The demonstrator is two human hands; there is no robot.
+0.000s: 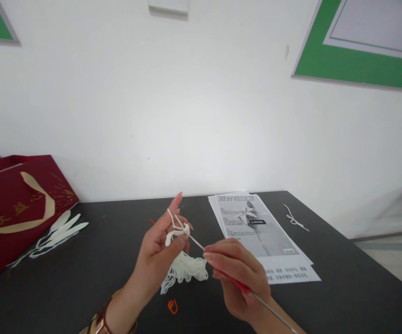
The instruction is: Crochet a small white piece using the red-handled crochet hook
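Observation:
Between thumb and fingers, my left hand (164, 243) pinches a small piece of white crochet work (178, 233). White yarn loops over its raised index finger. My right hand (239, 276) is closed round the red grip of a crochet hook (237, 281); the thin metal tip reaches to the crochet piece at my left thumb. Below both hands a loose heap of white yarn (187, 270) lies on the black table (117, 260). An orange stitch marker (172, 306) rests on the table in front of the heap.
Printed sheets (273, 246) lie beyond my right hand, with a short knotted white string (295, 220) farther right. At the left stands a dark red gift bag (16, 204), with several white petal-shaped pieces (61, 234) beside it. A white wall (187, 116) borders the table's back.

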